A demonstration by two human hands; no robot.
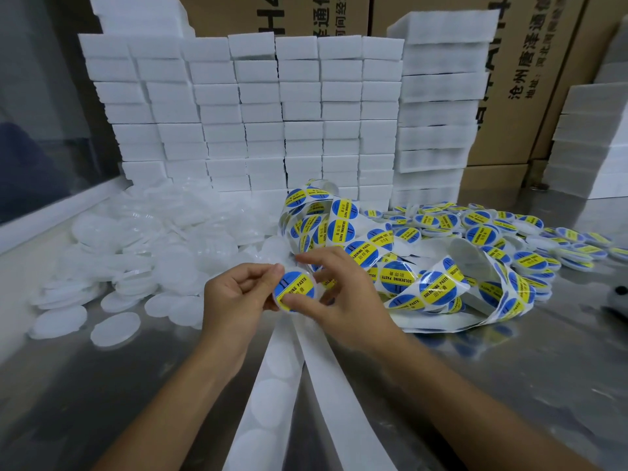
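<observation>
A round white lid with a blue and yellow "soldering paste" sticker (295, 289) on it is held above the steel table at centre. My left hand (238, 295) pinches its left edge between thumb and fingers. My right hand (334, 294) holds the right side, thumb on the sticker's lower edge and fingers curled over the top. A tangled strip of the same stickers (360, 246) lies just behind my right hand. Empty white backing tape (292, 375) runs from under my hands toward me.
A heap of plain white lids (142, 246) covers the table's left. Labelled lids (503, 232) are piled at the right. Stacked white foam blocks (272, 107) and cardboard boxes (523, 79) wall off the back. A dark object (616, 295) sits at the right edge.
</observation>
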